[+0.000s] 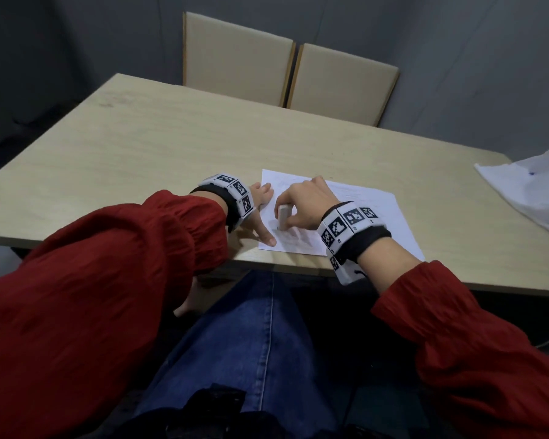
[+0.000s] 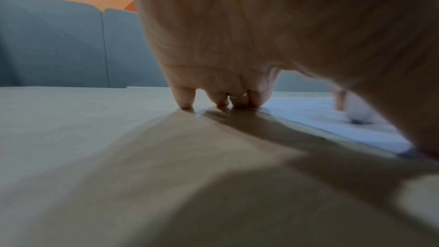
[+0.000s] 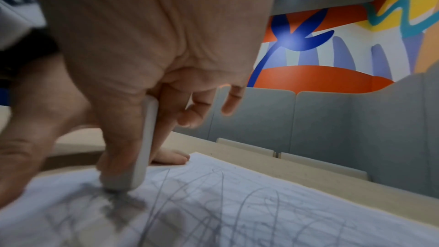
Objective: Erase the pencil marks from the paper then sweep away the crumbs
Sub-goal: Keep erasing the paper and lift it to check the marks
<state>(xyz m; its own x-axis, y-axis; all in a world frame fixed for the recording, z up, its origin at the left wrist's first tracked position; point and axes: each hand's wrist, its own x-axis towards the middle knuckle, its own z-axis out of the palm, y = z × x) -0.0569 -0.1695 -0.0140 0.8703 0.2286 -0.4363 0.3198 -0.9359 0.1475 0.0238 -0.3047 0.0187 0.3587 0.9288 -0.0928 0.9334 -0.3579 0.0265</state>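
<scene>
White eraser (image 1: 283,217) stands pretty much upright in the head view, long axis up and down, bottom end planted on the paper (image 1: 355,210) near its left edge, close to the near side of the table (image 1: 140,147). Right hand (image 1: 305,204) pinches its upper part between thumb and fingers, so the eraser pokes down below the grip. Left hand (image 1: 260,213) lies flat with fingers spread, pinning the sheet's left edge. Left wrist view: fingertips (image 2: 184,100) press the table, paper (image 2: 308,117) off to the right, eraser (image 2: 360,114) just a blurry white blob. Right wrist view: eraser (image 3: 142,157) is a slim rounded block, lower end on a grey smudge among pencil marks (image 3: 225,204).
</scene>
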